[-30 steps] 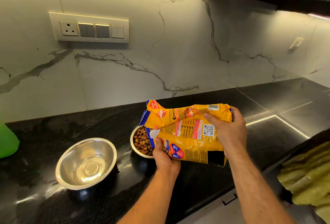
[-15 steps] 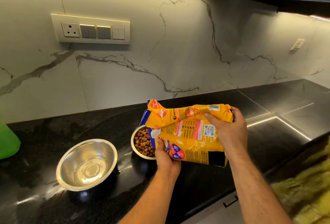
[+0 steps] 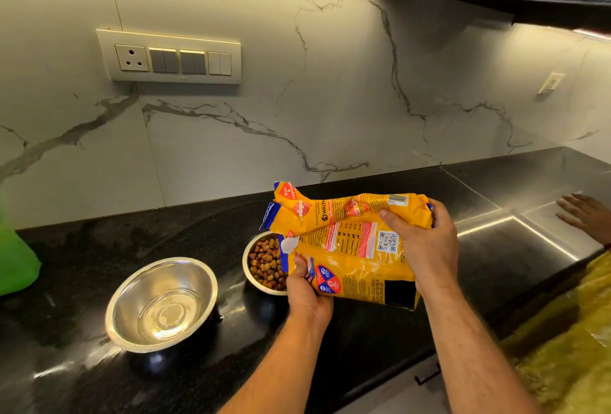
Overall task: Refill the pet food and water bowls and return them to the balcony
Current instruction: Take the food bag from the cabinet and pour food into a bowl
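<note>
Left hand: my left hand grips the lower near edge of the crinkled yellow-orange plastic pet food bag, thumb up on its face, close to the torn mouth, presumably to steer where the kibble goes.

Right hand: my right hand is clamped over the closed end of the bag, fingers curled into the gathered plastic. It carries the weight, I'd say, and sets the tilt.

Bag: held on its side between both hands, off the glossy black stone counter, mouth pointing left toward the bowl.

Food bowl: small round steel bowl of brown kibble, just left of my left hand and right under the bag's mouth. Its right side is hidden by the bag. Looks well filled, so I judge the pour is about done.

Water bowl: wider round steel bowl, farther left of my left hand, apart from the food bowl. It holds shallow clear water.

Both bowls: on the counter, not yet carried to the balcony.

Off to my right: another person's hand with fingers spread low over the counter, past my right hand; yellow-green cloth at the near right edge.

Far left: a green plastic object, mostly out of frame.
</note>
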